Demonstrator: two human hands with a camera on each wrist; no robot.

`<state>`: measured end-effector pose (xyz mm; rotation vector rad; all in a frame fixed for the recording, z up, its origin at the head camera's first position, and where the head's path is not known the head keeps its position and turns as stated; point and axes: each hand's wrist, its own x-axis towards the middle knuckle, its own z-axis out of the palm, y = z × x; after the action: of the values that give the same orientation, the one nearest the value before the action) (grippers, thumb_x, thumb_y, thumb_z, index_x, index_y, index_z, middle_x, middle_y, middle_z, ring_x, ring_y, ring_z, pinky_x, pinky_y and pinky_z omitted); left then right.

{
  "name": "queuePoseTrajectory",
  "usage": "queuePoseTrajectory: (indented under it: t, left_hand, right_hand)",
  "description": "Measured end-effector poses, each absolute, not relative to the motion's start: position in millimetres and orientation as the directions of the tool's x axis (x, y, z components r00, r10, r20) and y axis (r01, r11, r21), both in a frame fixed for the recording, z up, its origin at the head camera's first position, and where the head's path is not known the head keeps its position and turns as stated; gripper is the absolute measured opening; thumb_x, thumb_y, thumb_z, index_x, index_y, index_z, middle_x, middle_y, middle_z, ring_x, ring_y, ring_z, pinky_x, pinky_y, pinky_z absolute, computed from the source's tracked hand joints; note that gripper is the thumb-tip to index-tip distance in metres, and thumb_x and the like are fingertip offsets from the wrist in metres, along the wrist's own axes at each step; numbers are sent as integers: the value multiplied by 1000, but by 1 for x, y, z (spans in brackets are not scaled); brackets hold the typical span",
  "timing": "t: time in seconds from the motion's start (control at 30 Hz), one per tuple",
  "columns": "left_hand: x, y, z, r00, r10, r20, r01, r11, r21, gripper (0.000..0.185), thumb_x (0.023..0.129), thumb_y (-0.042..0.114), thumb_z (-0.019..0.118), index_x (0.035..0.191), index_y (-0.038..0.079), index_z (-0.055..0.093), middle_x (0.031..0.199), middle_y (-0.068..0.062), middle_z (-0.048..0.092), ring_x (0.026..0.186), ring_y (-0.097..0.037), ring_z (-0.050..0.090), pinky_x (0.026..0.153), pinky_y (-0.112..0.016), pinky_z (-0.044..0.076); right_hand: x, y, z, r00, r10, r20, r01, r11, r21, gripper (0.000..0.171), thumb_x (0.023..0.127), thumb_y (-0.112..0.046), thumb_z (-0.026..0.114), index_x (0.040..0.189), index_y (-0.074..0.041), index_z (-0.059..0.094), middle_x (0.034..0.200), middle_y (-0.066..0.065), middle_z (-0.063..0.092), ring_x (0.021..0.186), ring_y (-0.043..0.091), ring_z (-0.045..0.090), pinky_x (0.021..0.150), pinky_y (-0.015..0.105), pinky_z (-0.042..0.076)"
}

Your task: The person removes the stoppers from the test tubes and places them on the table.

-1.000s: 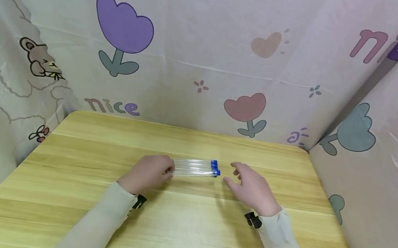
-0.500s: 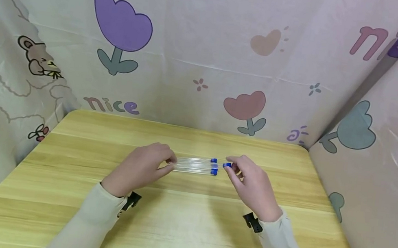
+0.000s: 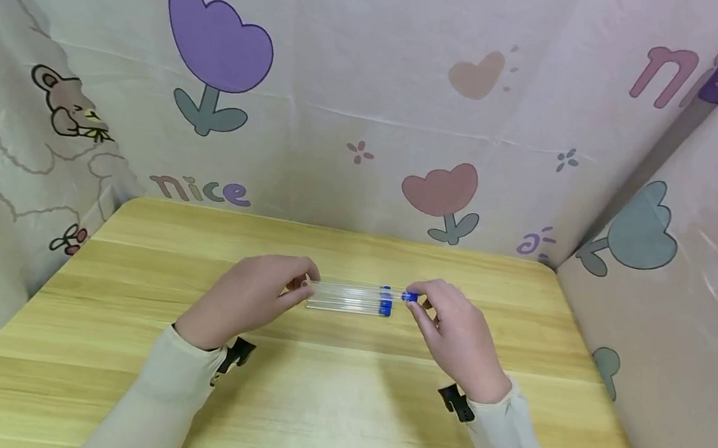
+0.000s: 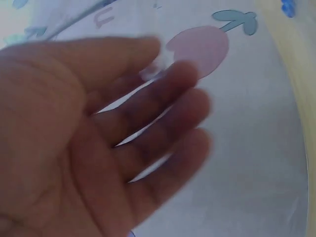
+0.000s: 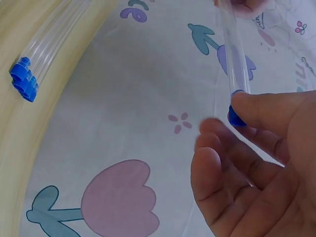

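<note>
One tube [image 3: 358,290] now lifted off the surface [image 3: 337,414]: left hand [image 3: 251,299] pinches its base, right hand [image 3: 456,331] its blue cap [image 3: 410,297]; other tubes [image 3: 350,304] stay down.

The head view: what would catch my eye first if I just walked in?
A clear tube with a blue cap, lifted above the middle of the wooden table: the left hand pinches its bare end, the right hand the capped end. More blue-capped tubes lie beneath it, and a purple tulip colours the backdrop.

Head view overhead; wrist views close-up
</note>
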<state>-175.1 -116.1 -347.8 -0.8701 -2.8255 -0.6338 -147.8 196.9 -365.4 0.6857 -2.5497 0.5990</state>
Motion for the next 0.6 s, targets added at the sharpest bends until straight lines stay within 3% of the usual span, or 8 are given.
queuePoseTrajectory:
  t: [0.13, 0.27, 0.43, 0.6]
  left_hand:
    - [-175, -119, -347, -851, 519, 79, 502, 761, 410, 16, 99, 24, 71, 115, 19, 73, 84, 13, 62, 74, -8, 56, 74, -32, 51]
    - [-175, -118, -348, -840, 538, 67, 516, 754, 407, 15, 98, 25, 73, 111, 18, 74, 85, 13, 63, 76, -8, 56, 76, -32, 52]
    - [-177, -118, -346, -795, 555, 244, 606, 723, 332, 15, 97, 26, 75, 107, 17, 76, 90, 10, 68, 77, -6, 60, 74, -31, 54]
    - [-176, -123, -344, -678, 557, 480, 712, 660, 239, 17, 94, 26, 78, 108, 16, 77, 94, 8, 71, 80, -6, 63, 73, -29, 56]
  right_hand:
    - [-149, 193, -366, -794, -382, 472, -548, 786, -285, 17, 97, -14, 74, 113, -12, 71, 100, -3, 72, 83, 9, 66, 67, 27, 58]
    - [-149, 192, -367, -790, -398, 466, -561, 776, -287, 17, 97, -14, 73, 113, -11, 71, 100, -2, 72, 84, 8, 66, 68, 28, 59]
    - [-149, 195, -367, -774, -390, 499, -573, 766, -291, 17, 97, -13, 74, 113, -10, 70, 98, -3, 70, 85, 8, 65, 71, 29, 59]
    - [-152, 196, -368, -742, -367, 561, -609, 721, -332, 17, 96, -9, 75, 113, -9, 70, 99, -2, 69, 89, 10, 63, 72, 32, 59]
